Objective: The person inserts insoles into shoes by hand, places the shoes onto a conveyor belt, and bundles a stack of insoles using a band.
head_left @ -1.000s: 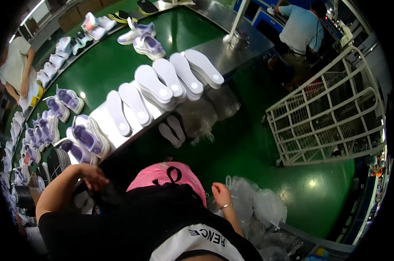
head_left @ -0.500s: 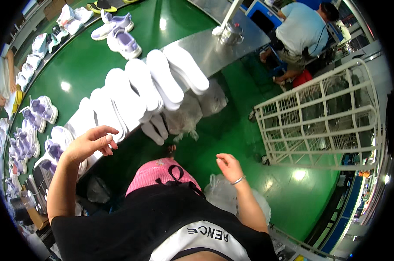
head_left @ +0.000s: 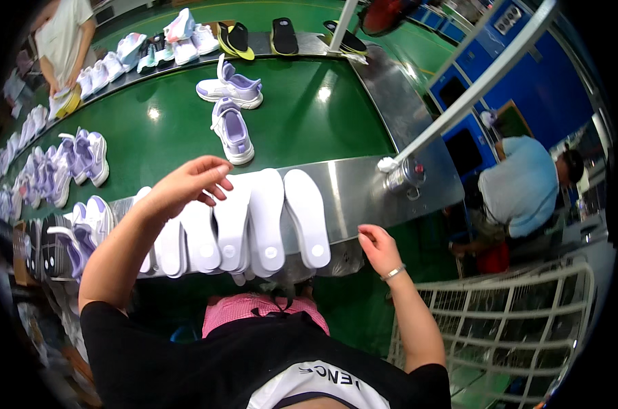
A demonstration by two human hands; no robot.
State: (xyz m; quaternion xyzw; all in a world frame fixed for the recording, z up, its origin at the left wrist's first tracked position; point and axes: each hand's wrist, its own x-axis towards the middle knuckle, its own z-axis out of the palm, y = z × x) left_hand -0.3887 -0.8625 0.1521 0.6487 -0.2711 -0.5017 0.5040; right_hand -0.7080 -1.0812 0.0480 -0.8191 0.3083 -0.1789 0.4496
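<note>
A row of white insoles (head_left: 266,218), some stacked, lies along the metal ledge (head_left: 343,198) before me. My left hand (head_left: 198,183) hovers over the insoles with its fingers loosely apart and nothing in them. Off the row's right end, my right hand (head_left: 381,249) hangs past the ledge's near edge, holding nothing, its fingers loosely bent. A bracelet (head_left: 393,273) circles that wrist. Two white and lilac sneakers, one of them a near sneaker (head_left: 232,133), rest on the green surface (head_left: 152,150) beyond the insoles.
More lilac sneakers (head_left: 91,157) stand at the left. A metal mug (head_left: 405,177) sits beside a white post (head_left: 472,95). Dark insoles (head_left: 284,37) lie along the far rail. One person (head_left: 523,184) sits at right; another (head_left: 67,41) stands far left. A wire cart (head_left: 500,320) is lower right.
My view has swung toward the right end of the ledge, so the insoles appear lower and the cart nearer the bottom. Both hands remain raised and empty.
</note>
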